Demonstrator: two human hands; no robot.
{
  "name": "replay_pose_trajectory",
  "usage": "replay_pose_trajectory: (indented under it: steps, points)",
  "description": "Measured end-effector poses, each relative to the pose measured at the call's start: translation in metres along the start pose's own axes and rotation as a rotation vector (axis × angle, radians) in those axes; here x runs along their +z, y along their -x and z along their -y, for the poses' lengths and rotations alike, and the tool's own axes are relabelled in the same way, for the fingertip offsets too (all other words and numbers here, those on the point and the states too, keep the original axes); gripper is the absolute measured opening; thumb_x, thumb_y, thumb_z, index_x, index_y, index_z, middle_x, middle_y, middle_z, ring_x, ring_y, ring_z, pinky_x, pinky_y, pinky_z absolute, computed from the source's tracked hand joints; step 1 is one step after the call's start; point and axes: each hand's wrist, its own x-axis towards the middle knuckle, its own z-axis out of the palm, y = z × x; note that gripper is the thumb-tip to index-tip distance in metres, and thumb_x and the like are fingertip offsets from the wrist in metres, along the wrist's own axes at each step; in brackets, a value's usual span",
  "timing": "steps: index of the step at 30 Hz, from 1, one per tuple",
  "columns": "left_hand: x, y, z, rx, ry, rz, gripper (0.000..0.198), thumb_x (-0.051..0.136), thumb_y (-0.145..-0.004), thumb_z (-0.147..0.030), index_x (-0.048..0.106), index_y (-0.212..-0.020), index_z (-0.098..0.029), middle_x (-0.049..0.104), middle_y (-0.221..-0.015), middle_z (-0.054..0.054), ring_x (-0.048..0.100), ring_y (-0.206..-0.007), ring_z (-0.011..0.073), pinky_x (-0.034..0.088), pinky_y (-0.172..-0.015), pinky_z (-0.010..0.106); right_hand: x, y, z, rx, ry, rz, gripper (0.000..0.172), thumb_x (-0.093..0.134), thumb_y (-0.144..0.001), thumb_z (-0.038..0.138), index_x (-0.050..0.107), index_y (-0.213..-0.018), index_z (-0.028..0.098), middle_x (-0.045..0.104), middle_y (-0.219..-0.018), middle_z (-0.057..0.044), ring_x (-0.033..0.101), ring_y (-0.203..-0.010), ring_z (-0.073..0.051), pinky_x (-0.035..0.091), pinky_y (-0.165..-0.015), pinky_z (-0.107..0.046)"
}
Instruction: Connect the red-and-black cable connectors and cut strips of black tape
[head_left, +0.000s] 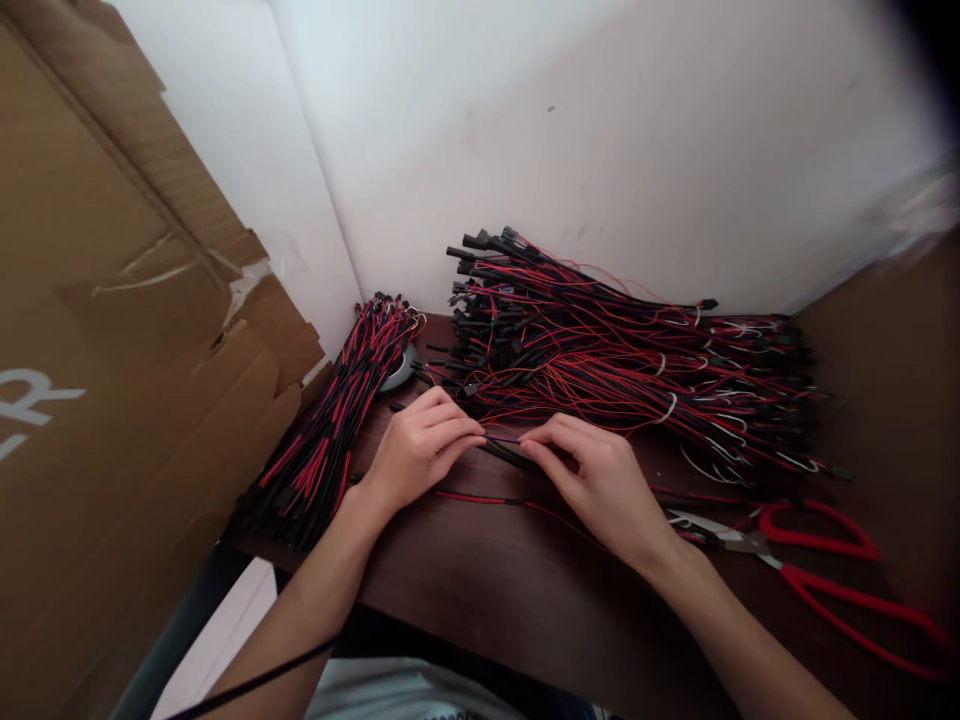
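A thin dark purplish wire stretches between my two hands above the dark brown table. One end is pinched by my left hand, thumb against fingertips. My right hand pinches the same wire a short way to the right. Just under it runs a thicker black cable, partly hidden by the right fingers. On the table nearer my body lies a red wire, passing under my right hand. Beyond both hands spreads a large pile of red and black wire harnesses with black connectors.
A second bundle of red and black wires lies to the left, beside a grey roll. Red-handled scissors lie right of my right forearm. A cardboard box stands on the left; a white wall closes the back.
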Motion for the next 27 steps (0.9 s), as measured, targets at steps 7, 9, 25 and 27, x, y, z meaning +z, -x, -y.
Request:
replay_pose_trajectory:
  steps: [7,9,25,27]
  points:
    - [-0.004,0.000,0.002,-0.120,0.073,0.007,0.011,0.066,-0.087,-0.026,0.072,-0.091,-0.018,0.073,-0.082,0.005,0.057,-0.080,0.0181,0.050,-0.074,0.034,0.001,0.001,-0.004,0.009,0.006,-0.024,0.019,0.052,-0.093,0.022,0.064,-0.078,0.019,0.066,-0.077,-0.004,0.062,-0.071,-0.017,0.048,-0.068,-0.028]
    - [-0.009,-0.002,0.002,-0.229,0.200,-0.073,0.017,0.070,-0.084,-0.031,0.072,-0.096,-0.019,0.074,-0.089,0.007,0.060,-0.084,0.0191,0.052,-0.077,0.035,0.000,0.002,-0.007,0.026,0.005,-0.044,0.019,0.053,-0.093,0.024,0.064,-0.078,0.019,0.067,-0.077,-0.005,0.063,-0.072,-0.018,0.047,-0.069,-0.029]
    - [-0.057,0.066,-0.039,-0.506,-0.298,0.331,0.013,0.058,-0.091,-0.018,0.069,-0.096,-0.018,0.062,-0.095,0.007,0.054,-0.089,0.0207,0.048,-0.077,0.034,0.007,0.010,0.002,-0.042,-0.002,-0.090,0.015,0.053,-0.093,0.019,0.061,-0.080,0.018,0.064,-0.079,-0.004,0.061,-0.074,-0.016,0.045,-0.069,-0.027]
    - [-0.051,0.067,-0.039,-0.487,-0.304,0.318,0.016,0.053,-0.093,-0.018,0.069,-0.091,-0.016,0.061,-0.090,0.007,0.052,-0.086,0.0197,0.047,-0.074,0.033,0.008,0.009,0.001,-0.062,0.005,-0.126,0.014,0.055,-0.093,0.018,0.061,-0.080,0.018,0.064,-0.078,-0.003,0.061,-0.073,-0.015,0.045,-0.069,-0.026]
